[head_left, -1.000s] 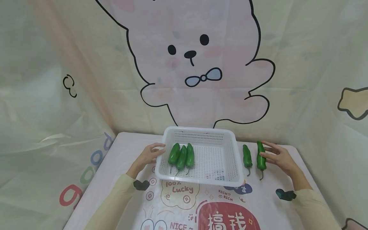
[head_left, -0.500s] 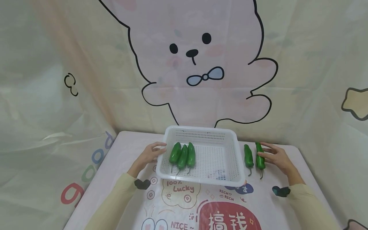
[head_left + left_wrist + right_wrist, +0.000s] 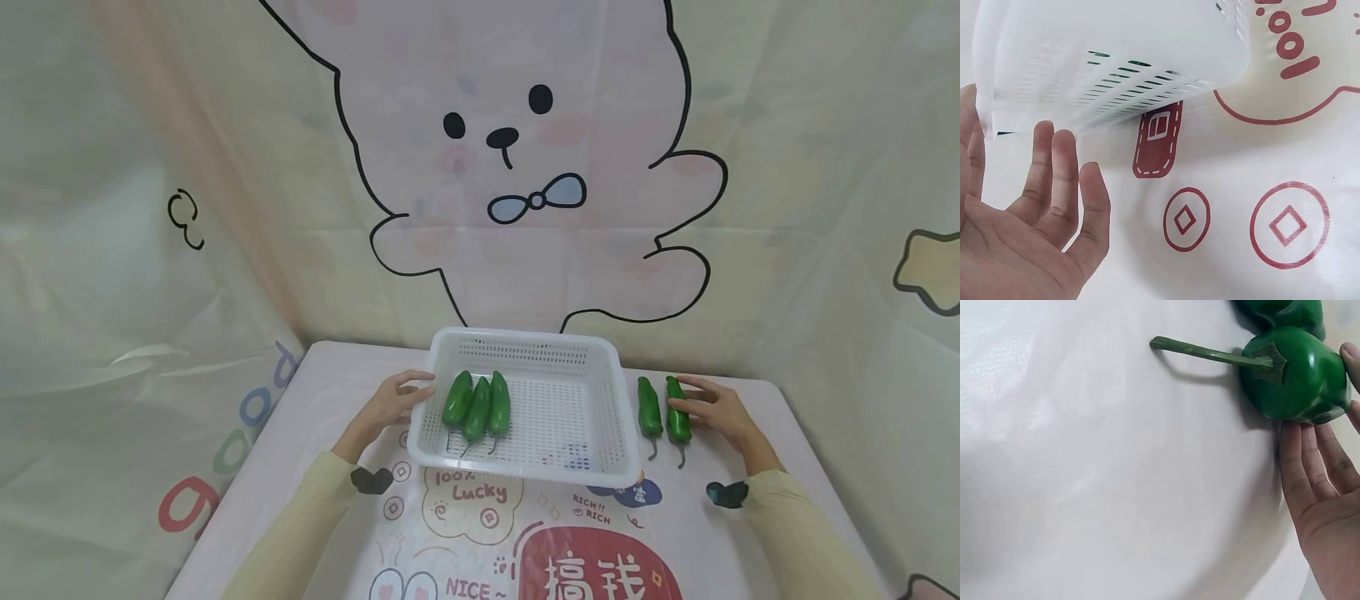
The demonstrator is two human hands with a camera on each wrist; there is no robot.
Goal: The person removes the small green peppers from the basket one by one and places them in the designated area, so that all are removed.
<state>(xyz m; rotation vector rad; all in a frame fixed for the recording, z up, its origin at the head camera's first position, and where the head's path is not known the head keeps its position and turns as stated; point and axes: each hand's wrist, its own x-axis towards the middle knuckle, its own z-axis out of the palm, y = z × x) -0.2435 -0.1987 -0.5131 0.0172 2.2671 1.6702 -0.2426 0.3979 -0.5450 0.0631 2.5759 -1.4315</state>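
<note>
Edging leftward at centre right, the right hand (image 3: pixel 718 409) gripped one pepper (image 3: pixel 678 423), pairing it with another pepper (image 3: pixel 649 408); the left hand (image 3: pixel 386 405), fingers relaxed, touched the central basket (image 3: pixel 551 408).

Backdrop (image 3: pixel 112 283): soft, even, slightly dim light in the head view; pale sheen toward 9 o'clock.
Basket (image 3: pixel 1116 34): washed out toward 11 o'clock, left wrist view; grey shadow toward 6.
Pepper (image 3: pixel 1307 378): small white highlight, right wrist view.
Tablecloth (image 3: pixel 1104 462): faint glare at 10, soft-edged shadow at 5.
</note>
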